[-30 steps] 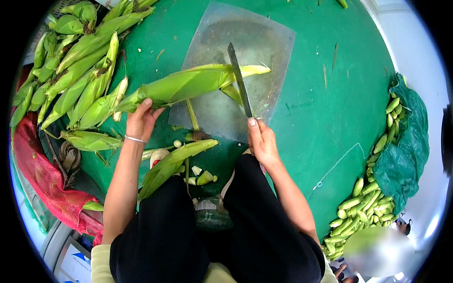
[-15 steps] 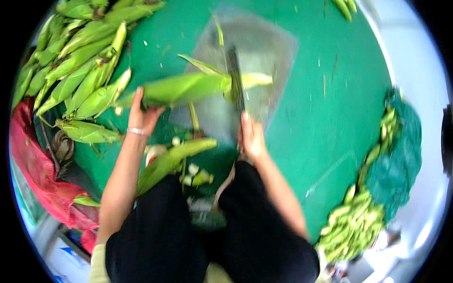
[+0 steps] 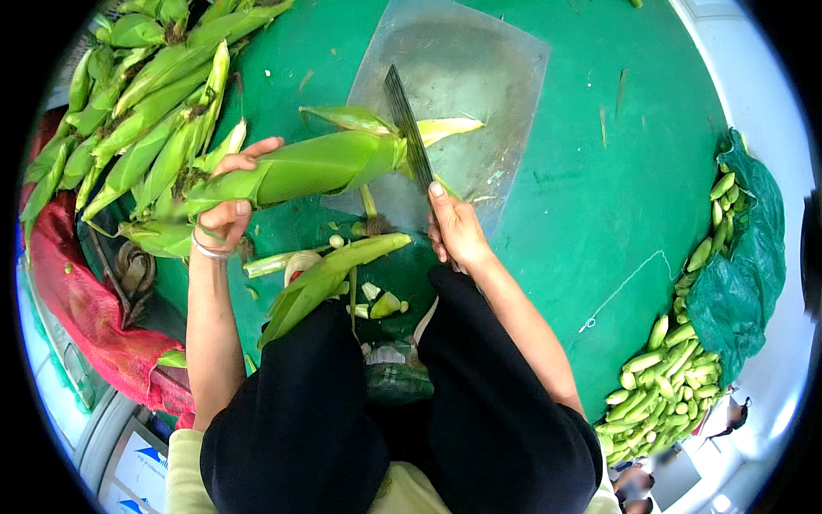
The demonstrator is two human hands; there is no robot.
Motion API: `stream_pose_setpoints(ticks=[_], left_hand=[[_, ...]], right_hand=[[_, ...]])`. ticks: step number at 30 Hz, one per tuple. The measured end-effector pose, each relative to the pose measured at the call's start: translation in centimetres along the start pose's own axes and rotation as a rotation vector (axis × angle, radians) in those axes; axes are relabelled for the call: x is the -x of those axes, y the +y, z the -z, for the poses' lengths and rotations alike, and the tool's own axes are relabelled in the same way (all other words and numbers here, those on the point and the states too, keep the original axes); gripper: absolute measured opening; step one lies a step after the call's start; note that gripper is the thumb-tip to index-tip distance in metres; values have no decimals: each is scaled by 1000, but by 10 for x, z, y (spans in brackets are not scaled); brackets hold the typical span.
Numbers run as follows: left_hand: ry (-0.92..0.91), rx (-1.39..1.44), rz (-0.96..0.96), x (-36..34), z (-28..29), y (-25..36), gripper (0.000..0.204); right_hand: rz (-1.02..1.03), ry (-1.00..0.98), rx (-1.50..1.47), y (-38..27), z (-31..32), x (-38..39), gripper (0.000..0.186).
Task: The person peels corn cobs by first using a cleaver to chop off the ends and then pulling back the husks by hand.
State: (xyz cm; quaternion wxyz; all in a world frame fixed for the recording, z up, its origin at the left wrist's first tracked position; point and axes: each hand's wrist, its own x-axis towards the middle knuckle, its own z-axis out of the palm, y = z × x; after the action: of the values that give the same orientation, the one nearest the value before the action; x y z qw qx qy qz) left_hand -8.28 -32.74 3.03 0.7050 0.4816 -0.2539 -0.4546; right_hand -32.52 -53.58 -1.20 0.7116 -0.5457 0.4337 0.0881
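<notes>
My left hand (image 3: 228, 219) is wrapped round the left end of an unhusked corn ear (image 3: 321, 165), fingers above and thumb below. The ear lies level, its green husk mostly whole, with a leaf sticking up along its top. My right hand (image 3: 460, 230) grips the lower end of a long dark knife (image 3: 408, 124). The blade slants up and left across the ear's right end, touching it or very close. Past the blade a pale yellow-green husk piece (image 3: 451, 128) sticks out. Beneath lies a greyish clear plastic sheet (image 3: 522, 64).
A heap of unhusked corn (image 3: 163, 73) fills the far left, above a red mesh sack (image 3: 107, 330). Another corn ear (image 3: 334, 278) and cut stalk ends (image 3: 387, 305) lie by my knees. Green pods (image 3: 664, 390) spill from a green bag (image 3: 741, 274) on the right.
My left hand has shifted its grip, with its fingers now over the ear's top. The knife's tip has swung left, so the blade slants more. The view has moved slightly.
</notes>
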Motion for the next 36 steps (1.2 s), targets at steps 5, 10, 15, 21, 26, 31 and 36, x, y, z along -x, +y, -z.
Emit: stream_pose_setpoints(ticks=[5,10,15,21,26,31,36], left_hand=[[441,274,-30,43,45,21,53],[555,506,-237,76,100,63,45],[1053,380,-306,-4,63,90,51],[220,-1028,1,-152,-29,31,38],[-302,-1773,328,-186,-126,-89,55],[-299,-1784,157,-158,-111,-89,84],[-316,-1767,427,-113,-70,-50,88]], right_hand=[[35,52,-56,8,5,12,51],[217,-164,608,13,9,59,52],[297,-375,400,-11,36,99,46],[204,161,-65,-30,70,79,47],[281,373,293,-22,67,46,50],[109,355,419,6,75,23,53],[72,294,227,7,74,21,56]])
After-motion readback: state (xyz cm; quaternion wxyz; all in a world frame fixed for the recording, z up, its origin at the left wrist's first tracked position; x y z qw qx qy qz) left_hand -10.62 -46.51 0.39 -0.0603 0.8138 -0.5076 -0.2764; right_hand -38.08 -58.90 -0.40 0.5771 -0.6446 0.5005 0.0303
